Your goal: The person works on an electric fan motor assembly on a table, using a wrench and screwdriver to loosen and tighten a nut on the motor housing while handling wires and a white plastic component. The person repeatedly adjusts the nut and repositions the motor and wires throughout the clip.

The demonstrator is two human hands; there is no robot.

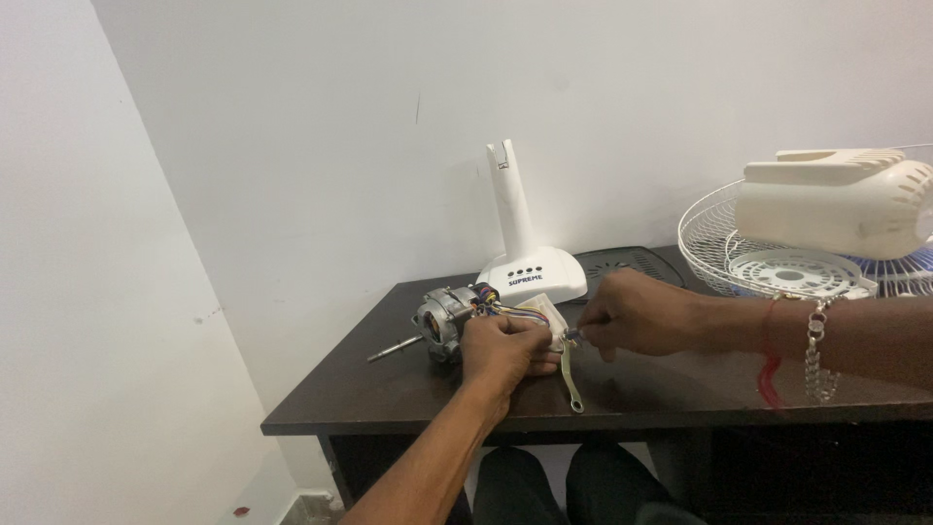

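One fan motor point(445, 319) lies on its side on the dark surface point(389, 389), its shaft pointing away from the white fan stand point(530, 261), which is just behind it. Left hand point(501, 352) is clenched around the motor's white end piece point(552, 321) and coloured wires point(510, 310). Right hand point(627, 313), on the side away from the motor, pinches something small at that end piece; too small to tell what. Judgement: steady the motor firmly, keep the pinch light and wires unstrained. One metal link arm point(570, 379) hangs below the hands. One wire guard point(777, 262) and one cream housing point(836, 199) sit well apart from the motor, beyond the stand.
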